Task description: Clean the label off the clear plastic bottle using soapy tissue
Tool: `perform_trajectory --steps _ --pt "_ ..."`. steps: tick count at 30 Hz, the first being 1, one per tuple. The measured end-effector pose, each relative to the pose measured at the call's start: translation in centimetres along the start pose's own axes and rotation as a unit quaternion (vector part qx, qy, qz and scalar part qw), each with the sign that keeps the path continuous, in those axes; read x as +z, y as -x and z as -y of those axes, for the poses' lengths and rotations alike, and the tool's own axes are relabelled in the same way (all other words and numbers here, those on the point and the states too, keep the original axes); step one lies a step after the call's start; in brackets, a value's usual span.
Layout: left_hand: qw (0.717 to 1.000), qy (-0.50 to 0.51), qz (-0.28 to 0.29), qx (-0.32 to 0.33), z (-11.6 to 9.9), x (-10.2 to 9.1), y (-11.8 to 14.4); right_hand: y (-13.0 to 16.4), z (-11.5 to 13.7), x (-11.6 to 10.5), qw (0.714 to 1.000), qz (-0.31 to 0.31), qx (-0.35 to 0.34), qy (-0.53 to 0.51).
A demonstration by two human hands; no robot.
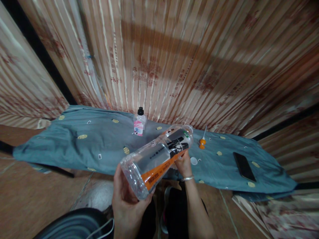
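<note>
A large clear plastic bottle (161,157) with an orange, black and grey label is tilted in front of me, its neck pointing up to the right. My left hand (128,196) is wrapped round the base. My right hand (183,164), with a silver bracelet at the wrist, grips the bottle from below near its shoulder; most of those fingers are hidden behind it. On the cloth to the right lie a small white disc (193,161) and a small orange pump-like piece (202,143) with a thin white stem.
A small bottle (140,124) with a black cap and pink label stands at the back of the blue-green cloth-covered table (104,142). A black phone (244,166) lies at the right. Behind hangs a striped curtain (154,59). A round dark ribbed object (74,227) is at lower left.
</note>
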State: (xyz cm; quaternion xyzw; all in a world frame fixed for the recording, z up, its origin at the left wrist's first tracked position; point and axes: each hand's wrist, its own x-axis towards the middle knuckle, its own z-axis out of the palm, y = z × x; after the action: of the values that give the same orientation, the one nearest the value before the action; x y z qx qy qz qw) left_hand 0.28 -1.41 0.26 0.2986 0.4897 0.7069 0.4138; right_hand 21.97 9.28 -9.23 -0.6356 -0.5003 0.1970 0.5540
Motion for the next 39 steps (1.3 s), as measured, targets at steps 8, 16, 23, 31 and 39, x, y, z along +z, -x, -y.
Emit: perform_trajectory --steps 8,16,23,31,39 --pt "1.000 0.013 0.002 -0.004 0.0 0.0 0.0 0.1 0.1 0.0 0.999 0.012 0.038 -0.013" --pt "1.000 0.006 -0.001 -0.003 -0.1 0.0 0.0 0.1 0.5 -0.1 0.999 0.012 0.036 -0.016" --pt "1.000 0.012 -0.001 0.003 -0.1 0.2 0.0 0.1 0.7 0.1 0.999 0.002 0.029 -0.019" --pt "1.000 0.000 0.004 0.004 0.1 0.0 -0.1 0.1 0.2 0.0 0.999 0.010 0.041 -0.004" --pt "1.000 -0.019 0.005 0.006 0.0 -0.1 -0.2 0.0 -0.5 0.0 0.999 -0.002 0.048 0.003"
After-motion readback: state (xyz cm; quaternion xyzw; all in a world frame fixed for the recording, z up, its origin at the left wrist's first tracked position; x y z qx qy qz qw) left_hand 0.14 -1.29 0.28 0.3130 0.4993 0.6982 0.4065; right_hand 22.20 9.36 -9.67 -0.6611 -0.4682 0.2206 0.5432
